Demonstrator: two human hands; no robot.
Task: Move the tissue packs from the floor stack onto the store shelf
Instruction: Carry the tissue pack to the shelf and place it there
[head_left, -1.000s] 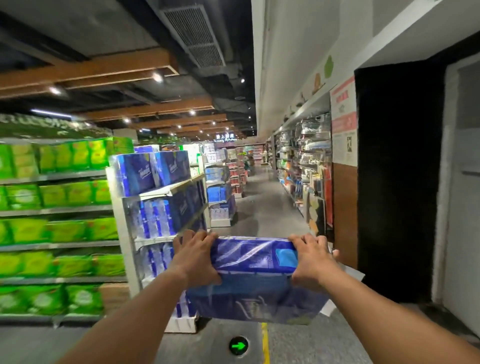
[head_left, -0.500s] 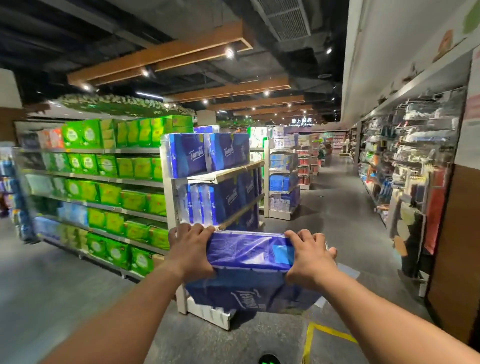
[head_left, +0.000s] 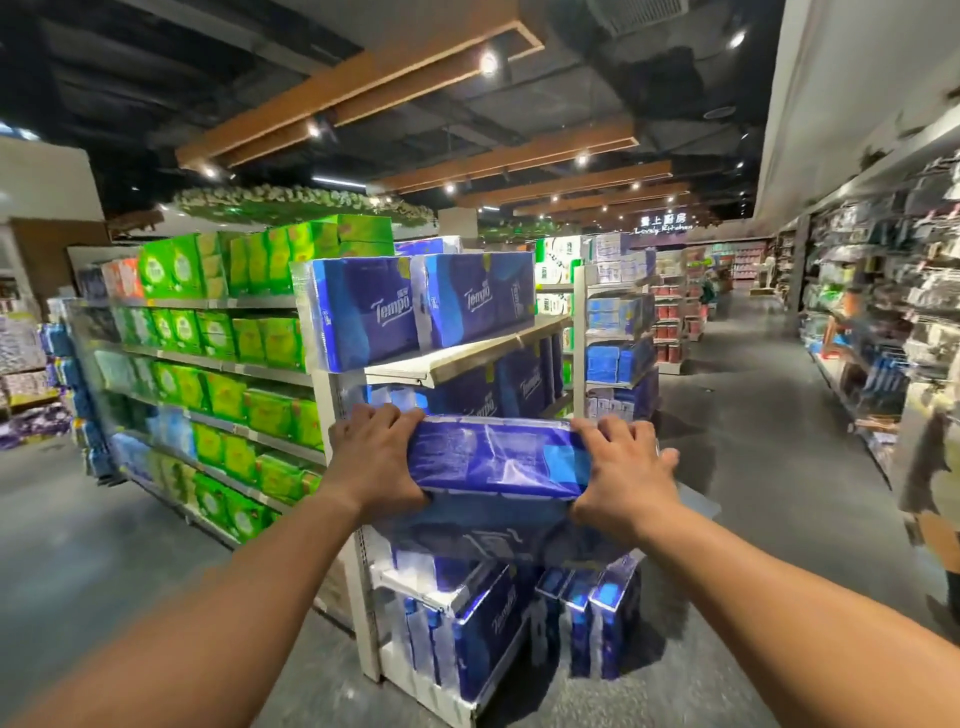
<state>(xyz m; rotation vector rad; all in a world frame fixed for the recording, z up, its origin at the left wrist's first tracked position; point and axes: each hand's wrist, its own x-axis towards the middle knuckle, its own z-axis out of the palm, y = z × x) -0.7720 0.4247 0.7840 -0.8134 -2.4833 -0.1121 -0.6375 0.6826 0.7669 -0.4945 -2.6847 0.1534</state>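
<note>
Your left hand (head_left: 375, 462) and right hand (head_left: 621, 475) clamp one tissue pack (head_left: 498, 457) at the shelf (head_left: 457, 358) edge; two packs (head_left: 421, 306) sit on top, open aisle floor (head_left: 769, 415) to your right.

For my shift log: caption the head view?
Both hands, left hand and right hand, carry a blue tissue pack toward the end shelf.

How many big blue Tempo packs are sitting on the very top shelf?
2. The left pack stands at the top shelf's near corner; the right pack stands beside it, touching. More may hide behind them.
</note>
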